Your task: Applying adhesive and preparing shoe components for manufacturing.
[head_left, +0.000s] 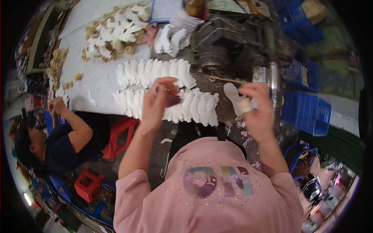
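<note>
My left hand is raised over the rows of white pieces, its fingers curled. A pale ring-like shape and a dark purplish patch show at those fingers, but what they hold is unclear. Farther right, my right hand is blurred, its fingers bent around a small beige piece. Beside that hand lies a flat pale insole-shaped piece. Curved white pieces overlap closely in a far row and a near row, partly hidden by my left hand.
A heap of white and beige pieces covers the far left of the table. Behind my right hand stands a dark, greasy machine. Blue crates are stacked at the right. A person in dark clothing sits at the left, near red stools.
</note>
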{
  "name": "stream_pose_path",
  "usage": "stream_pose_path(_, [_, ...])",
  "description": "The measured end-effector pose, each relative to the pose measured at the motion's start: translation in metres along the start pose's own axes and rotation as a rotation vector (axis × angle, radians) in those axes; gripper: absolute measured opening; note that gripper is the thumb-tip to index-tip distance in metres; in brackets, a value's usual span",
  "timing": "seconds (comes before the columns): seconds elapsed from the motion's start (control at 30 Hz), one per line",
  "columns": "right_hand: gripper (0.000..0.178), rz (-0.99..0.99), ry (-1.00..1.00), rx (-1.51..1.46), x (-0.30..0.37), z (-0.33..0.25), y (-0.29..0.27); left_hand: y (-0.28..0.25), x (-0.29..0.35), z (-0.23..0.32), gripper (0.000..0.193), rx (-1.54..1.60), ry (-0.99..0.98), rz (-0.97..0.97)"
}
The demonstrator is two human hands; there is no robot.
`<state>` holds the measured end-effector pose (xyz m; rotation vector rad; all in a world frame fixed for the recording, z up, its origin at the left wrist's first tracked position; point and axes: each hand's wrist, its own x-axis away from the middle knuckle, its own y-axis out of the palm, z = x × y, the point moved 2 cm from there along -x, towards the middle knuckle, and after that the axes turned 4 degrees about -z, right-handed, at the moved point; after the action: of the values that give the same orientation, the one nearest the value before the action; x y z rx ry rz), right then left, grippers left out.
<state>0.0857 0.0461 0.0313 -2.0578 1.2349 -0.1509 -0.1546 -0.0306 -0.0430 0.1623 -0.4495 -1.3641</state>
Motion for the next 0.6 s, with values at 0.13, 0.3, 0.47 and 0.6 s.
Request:
stream_pose_path(0.13, [0.027,0.071,-0.096,0.121,0.001,-0.016,0.033,0.098,-0.010,-0.006,0.042,0.200,0.246,-0.229])
stream_pose_path(0.3, [0.025,0.298,-0.120,0.188,0.009,0.001,0.027,0.147,-0.020,-0.011,0.037,0.119,0.402,-0.137])
stream_pose_path(0.47, [0.017,0.336,-0.093,0.091,0.017,0.012,0.012,0.174,-0.019,-0.015,0.034,0.040,0.325,-0.029])
stream_pose_path(0.6, [0.009,0.211,-0.017,-0.203,0.025,0.024,-0.018,0.180,-0.027,-0.019,0.026,-0.136,0.355,0.008])
